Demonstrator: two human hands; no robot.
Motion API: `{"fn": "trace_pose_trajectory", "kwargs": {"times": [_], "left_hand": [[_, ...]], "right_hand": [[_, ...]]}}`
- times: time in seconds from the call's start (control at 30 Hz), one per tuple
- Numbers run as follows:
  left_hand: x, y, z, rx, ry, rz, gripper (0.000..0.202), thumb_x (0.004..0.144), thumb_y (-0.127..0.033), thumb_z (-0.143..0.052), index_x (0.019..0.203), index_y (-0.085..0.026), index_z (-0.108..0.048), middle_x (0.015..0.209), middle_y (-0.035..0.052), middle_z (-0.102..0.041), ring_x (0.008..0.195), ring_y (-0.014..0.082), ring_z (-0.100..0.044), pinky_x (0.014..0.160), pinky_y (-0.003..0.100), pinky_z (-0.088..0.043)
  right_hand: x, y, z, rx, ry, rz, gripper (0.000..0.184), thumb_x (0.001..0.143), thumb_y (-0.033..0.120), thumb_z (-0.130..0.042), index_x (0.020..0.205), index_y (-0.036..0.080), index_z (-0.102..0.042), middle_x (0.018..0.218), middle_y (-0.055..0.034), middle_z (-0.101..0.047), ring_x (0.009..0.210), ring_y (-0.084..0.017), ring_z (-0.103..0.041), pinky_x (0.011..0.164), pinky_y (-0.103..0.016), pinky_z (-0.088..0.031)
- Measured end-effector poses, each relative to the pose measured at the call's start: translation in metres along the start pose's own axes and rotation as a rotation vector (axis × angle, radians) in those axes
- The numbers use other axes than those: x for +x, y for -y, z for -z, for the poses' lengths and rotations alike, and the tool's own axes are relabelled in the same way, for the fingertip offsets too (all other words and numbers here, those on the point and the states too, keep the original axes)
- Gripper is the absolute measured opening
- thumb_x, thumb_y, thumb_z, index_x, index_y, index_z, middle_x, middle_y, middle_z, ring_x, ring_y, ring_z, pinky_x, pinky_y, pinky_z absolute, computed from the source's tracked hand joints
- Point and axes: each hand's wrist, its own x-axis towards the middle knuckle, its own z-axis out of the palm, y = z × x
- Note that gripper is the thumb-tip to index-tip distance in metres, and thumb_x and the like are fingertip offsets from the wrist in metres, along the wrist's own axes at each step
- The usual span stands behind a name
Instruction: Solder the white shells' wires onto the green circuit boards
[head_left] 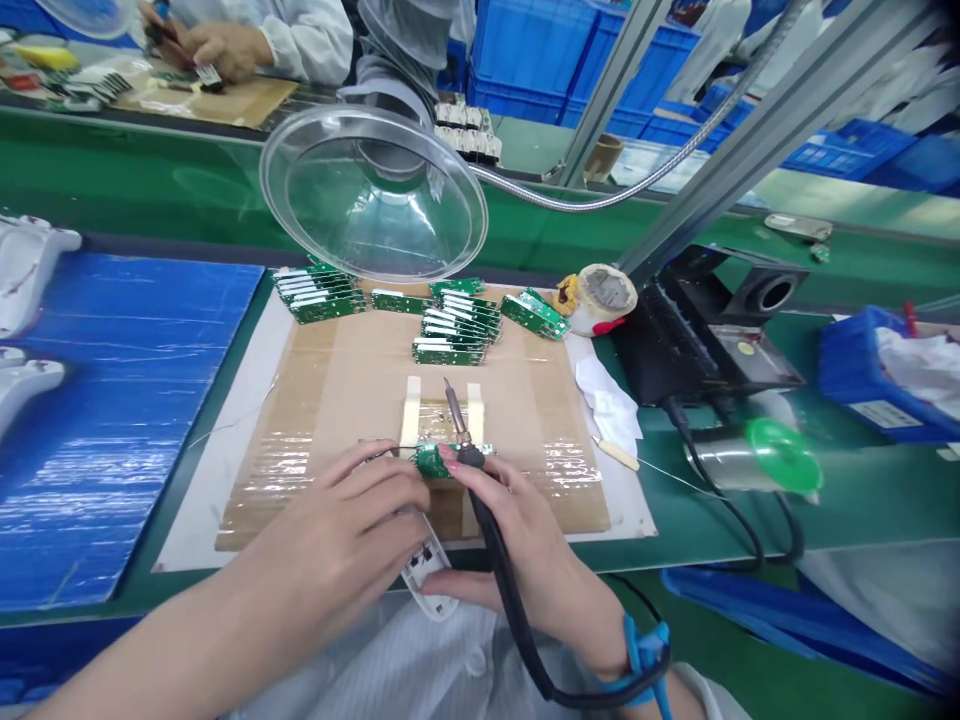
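Observation:
My right hand (525, 530) is closed round a black soldering iron (463, 440), its tip pointing away over the cardboard mat (352, 400). My left hand (352, 520) is curled, with its fingertips on a small green circuit board (431, 460); a thin solder wire runs across at the fingers. A white plastic part (427, 575) shows under my left hand at the table's near edge. A blue wrist strap (645, 650) sits on my right wrist, and the iron's black cable runs past it.
Stacks of green circuit boards (454, 325) lie at the mat's far edge under a clear round lamp shade (375, 190). A tape roll (604, 295), black soldering station (697, 330) and solder spool (765, 455) stand right. Blue sheet (105, 400) lies left. Another person works at the far bench.

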Motion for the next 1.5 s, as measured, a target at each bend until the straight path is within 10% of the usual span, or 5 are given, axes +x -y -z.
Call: {"fn": "trace_pose_trajectory", "kwargs": {"times": [0.4, 0.57, 0.73, 1.5], "left_hand": [[-0.005, 0.006, -0.035, -0.252, -0.14, 0.145, 0.019, 0.112, -0.009, -0.06, 0.119, -0.024, -0.07, 0.106, -0.0017, -0.075, 0.116, 0.0174, -0.063, 0.132, 0.038, -0.034], [0.002, 0.0, -0.038, -0.213, -0.186, 0.231, 0.019, 0.11, -0.005, -0.061, 0.113, -0.022, -0.069, 0.108, 0.0019, -0.069, 0.113, 0.0188, -0.061, 0.124, 0.04, -0.04], [0.01, -0.012, -0.045, -0.078, -0.277, 0.386, 0.016, 0.107, -0.006, -0.061, 0.099, -0.02, -0.065, 0.108, 0.0048, -0.065, 0.11, 0.0201, -0.062, 0.121, 0.045, -0.041], [0.01, -0.019, -0.054, 0.008, -0.297, 0.458, 0.016, 0.106, -0.009, -0.061, 0.096, -0.021, -0.064, 0.109, 0.0053, -0.068, 0.11, 0.0224, -0.067, 0.123, 0.053, -0.042]], "right_hand": [[0.003, 0.004, 0.008, 0.12, -0.018, -0.06, 0.099, 0.092, 0.062, -0.088, 0.172, 0.031, -0.038, 0.16, -0.012, -0.07, 0.144, -0.033, -0.071, 0.116, -0.05, -0.066], [-0.006, 0.002, 0.016, 0.27, -0.399, -0.191, 0.045, 0.113, 0.029, -0.066, 0.157, 0.035, -0.059, 0.109, -0.0005, -0.089, 0.098, -0.022, -0.087, 0.096, -0.039, -0.072], [-0.015, -0.01, 0.02, 0.233, -0.658, -0.1, 0.025, 0.114, 0.044, -0.062, 0.12, 0.028, -0.081, 0.072, 0.0007, -0.074, 0.061, -0.018, -0.069, 0.06, -0.035, -0.06], [-0.015, -0.009, 0.019, 0.191, -0.578, -0.08, 0.019, 0.112, 0.031, -0.062, 0.107, 0.027, -0.08, 0.068, 0.0024, -0.071, 0.059, -0.016, -0.065, 0.056, -0.032, -0.053]]}}
